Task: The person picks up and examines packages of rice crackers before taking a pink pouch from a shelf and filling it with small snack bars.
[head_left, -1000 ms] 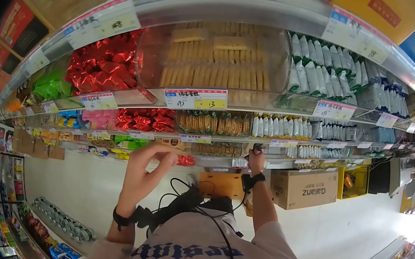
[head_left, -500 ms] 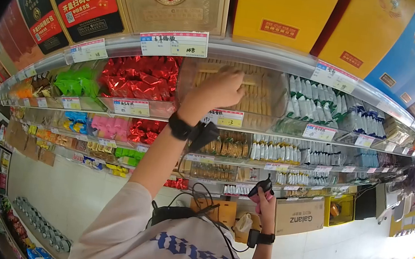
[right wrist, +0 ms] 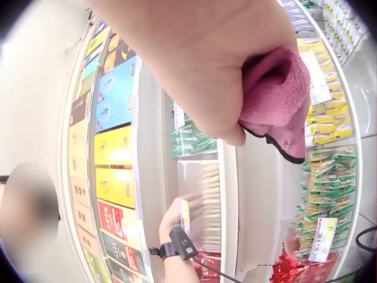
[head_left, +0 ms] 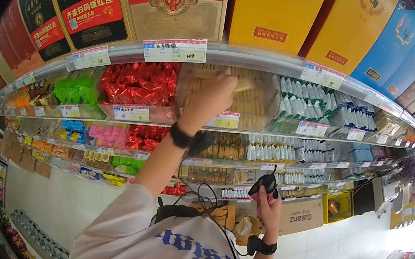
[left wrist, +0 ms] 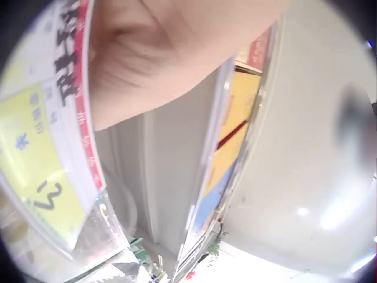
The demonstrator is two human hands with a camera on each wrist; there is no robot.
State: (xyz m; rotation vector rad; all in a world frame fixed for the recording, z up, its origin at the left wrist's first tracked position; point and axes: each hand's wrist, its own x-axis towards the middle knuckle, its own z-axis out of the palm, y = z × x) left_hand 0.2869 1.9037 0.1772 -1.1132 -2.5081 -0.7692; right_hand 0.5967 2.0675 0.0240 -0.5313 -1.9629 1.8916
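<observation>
My left hand [head_left: 216, 95] reaches over the front of a clear bin [head_left: 274, 99] of pale biscuit sticks. Its fingers curl at a tilted pack of biscuit sticks [head_left: 244, 85] and pinch its near end; the fingertips are partly hidden and blurred. The left wrist view shows only the wrist and heel of this hand [left wrist: 171, 53], beside a price tag [left wrist: 44, 153]. Lower and to the right, my right hand [head_left: 269, 212] grips a bunched pink cloth with a black edge [right wrist: 277, 94], held in front of the lower shelves.
Red-wrapped sweets [head_left: 140, 83] and green-and-white packets [head_left: 302, 100] flank the biscuit bin. Above them runs a shelf edge with price tags, bearing tall boxes [head_left: 273, 17]. Lower tiers hold more snacks. A cardboard carton [head_left: 301, 217] and a yellow crate [head_left: 337, 207] stand low at right.
My left hand has risen from below the shelves into the biscuit bin, and a pack there now lies tilted at its fingers. My right hand, with the cloth, has moved slightly right and down.
</observation>
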